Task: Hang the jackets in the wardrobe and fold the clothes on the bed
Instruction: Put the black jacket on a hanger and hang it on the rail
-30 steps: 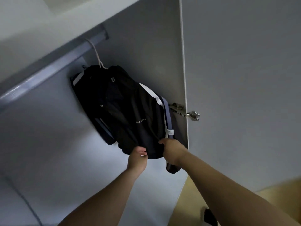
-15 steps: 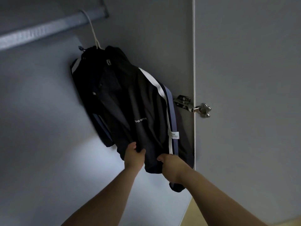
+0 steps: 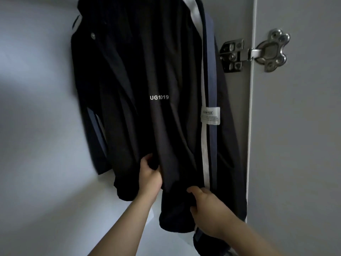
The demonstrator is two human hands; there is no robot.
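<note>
The jacket (image 3: 158, 108) hangs inside the wardrobe (image 3: 36, 126), directly above both hands, with its long axis running straight up from them to the top edge of the view. The hanger and rail are out of view.

The left hand (image 3: 149, 178) grips a fold of the lower front, fingers curled into the cloth. The right hand (image 3: 208, 206) sits lower, just beside it, and holds the hem between thumb and curled fingers. Both hands are in contact, so neither needs to reach.

The wardrobe shows only this one jacket. The hinge (image 3: 252, 52) and door (image 3: 295, 126) lie up and to the right of the right hand, apart from the sleeve.
</note>
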